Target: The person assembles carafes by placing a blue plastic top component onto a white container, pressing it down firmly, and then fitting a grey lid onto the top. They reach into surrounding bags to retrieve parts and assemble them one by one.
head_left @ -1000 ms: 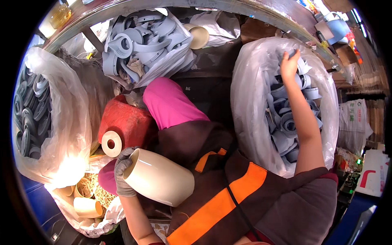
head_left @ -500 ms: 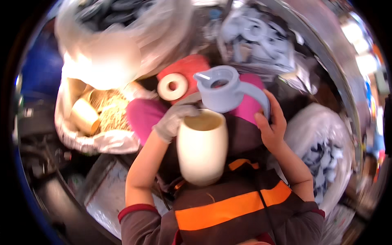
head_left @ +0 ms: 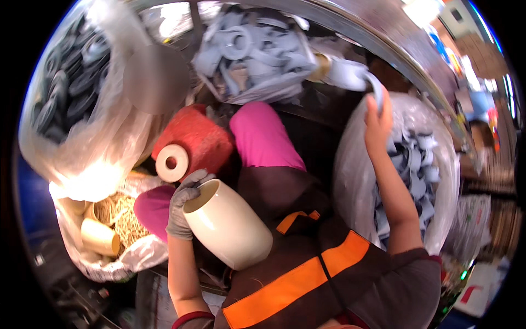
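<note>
Clear plastic sacks crowd me: 1 on my left [head_left: 71, 137] holding dark rings, 1 on my right [head_left: 433, 164] full of grey parts. A red yarn spool [head_left: 192, 143] sits between my knees and the left sack. My gloved left hand [head_left: 183, 208] is clamped on the rim of a cream cone [head_left: 227, 225] at my lap. My bare right hand [head_left: 378, 123] pinches a grey strap [head_left: 356, 77] above the right sack.

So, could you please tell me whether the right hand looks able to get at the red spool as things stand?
Probably not right away. The right hand is stretched out far to the right, gripping a grey plastic part, while the red spool sits on the left beside the gloved left hand, which holds the cream cup.
</note>
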A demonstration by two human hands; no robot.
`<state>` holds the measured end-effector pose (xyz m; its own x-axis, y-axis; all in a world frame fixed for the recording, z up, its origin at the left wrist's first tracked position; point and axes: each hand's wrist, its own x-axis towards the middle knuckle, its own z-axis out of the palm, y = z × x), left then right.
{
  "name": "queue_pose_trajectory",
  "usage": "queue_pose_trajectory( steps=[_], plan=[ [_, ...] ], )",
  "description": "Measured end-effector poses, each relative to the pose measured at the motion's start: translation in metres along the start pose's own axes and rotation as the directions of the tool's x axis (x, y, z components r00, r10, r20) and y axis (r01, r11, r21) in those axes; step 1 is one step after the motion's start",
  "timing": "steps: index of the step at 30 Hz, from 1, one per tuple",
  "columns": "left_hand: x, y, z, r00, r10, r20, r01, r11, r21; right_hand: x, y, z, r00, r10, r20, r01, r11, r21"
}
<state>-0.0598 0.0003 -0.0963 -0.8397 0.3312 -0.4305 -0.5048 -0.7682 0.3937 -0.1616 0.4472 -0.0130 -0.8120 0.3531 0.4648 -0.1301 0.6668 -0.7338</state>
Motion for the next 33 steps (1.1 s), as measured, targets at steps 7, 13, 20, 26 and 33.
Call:
queue_pose_trajectory(
  steps=[7,13,20,26,33],
  plan=[
    [-0.004,0.008,0.008,1.0,0.01,-0.024,-0.006,0.989,0.15,0.07,0.139,0.057,0.931,0.344,-0.123,-0.341,0.939,0.044],
    [-0.01,0.006,0.028,0.988,0.016,-0.155,0.018,0.977,0.214,0.149,0.198,0.059,0.89,0.219,-0.401,-0.294,0.946,-0.135],
    [-0.001,0.016,0.018,0.999,-0.019,-0.048,0.031,0.961,0.273,0.072,0.094,-0.013,0.994,-0.095,-0.052,0.081,0.973,-0.218],
    [0.013,0.012,0.04,0.995,-0.074,-0.068,0.09,0.952,0.292,0.072,0.204,-0.221,0.84,0.187,-0.51,-0.531,0.477,-0.7],
    [0.007,0.004,0.047,0.995,-0.017,-0.098,0.043,0.962,0.268,0.07,0.29,-0.249,0.429,0.799,-0.42,-0.768,0.568,0.295]
  ],
)
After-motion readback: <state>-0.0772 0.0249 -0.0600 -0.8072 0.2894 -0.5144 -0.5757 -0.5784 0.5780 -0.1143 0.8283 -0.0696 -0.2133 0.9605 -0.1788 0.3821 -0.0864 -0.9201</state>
